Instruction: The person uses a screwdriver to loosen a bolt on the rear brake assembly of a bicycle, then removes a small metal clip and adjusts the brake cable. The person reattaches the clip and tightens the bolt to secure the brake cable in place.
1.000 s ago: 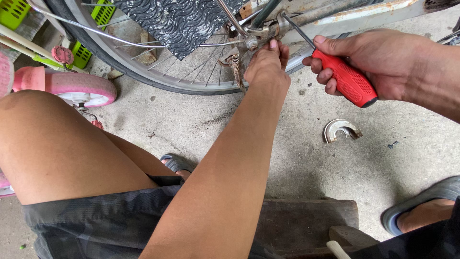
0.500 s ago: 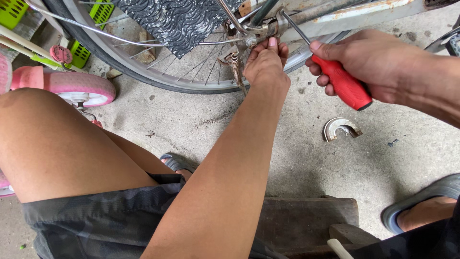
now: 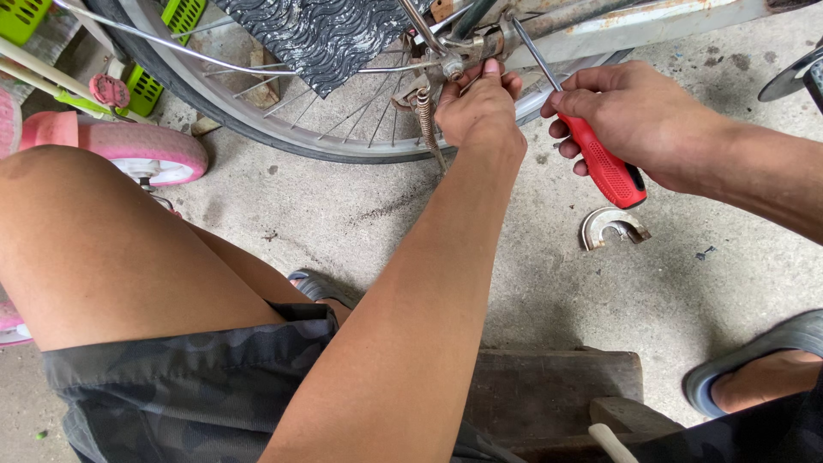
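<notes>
Grey concrete floor (image 3: 514, 283) carries everything; person sits low on a dark wooden block (image 3: 557, 390) at 6 o'clock, knees spread so both arms reach the hub.

Spoked bicycle wheel with black tyre and silver rim (image 3: 257, 129) fills 11 to 1 o'clock, standing upright on the floor. A black ripple-patterned rubber sheet (image 3: 326, 34) hangs across its upper spokes. A rusty, pale-painted metal frame tube (image 3: 634, 21) runs from the hub toward 2 o'clock.

Pink plastic small wheel with white hub (image 3: 129, 150) sits at 9 o'clock, well apart from the work. Green plastic baskets (image 3: 167, 39) behind the rim at 11 o'clock.

Left hand (image 3: 480, 107) is at 12 o'clock, fingers closed and pinching a small part at the axle end, likely steadying it against turning. A rusty coiled spring (image 3: 424, 120) hangs just beside that hand at its 9 o'clock.

Right hand (image 3: 630, 120) at 1 o'clock is wrapped tight round the red-handled screwdriver with black butt (image 3: 604, 163); its thin steel shaft angles up toward 11 o'clock with the tip near the hub, just beside the left fingertips. Grip sits high on the handle, probably for control over force.

Curved silver metal clamp piece (image 3: 610, 227) lies loose on the floor at 3 o'clock, below the screwdriver butt, within easy reach.

Grey sandal (image 3: 754, 356) at 4 o'clock.
</notes>
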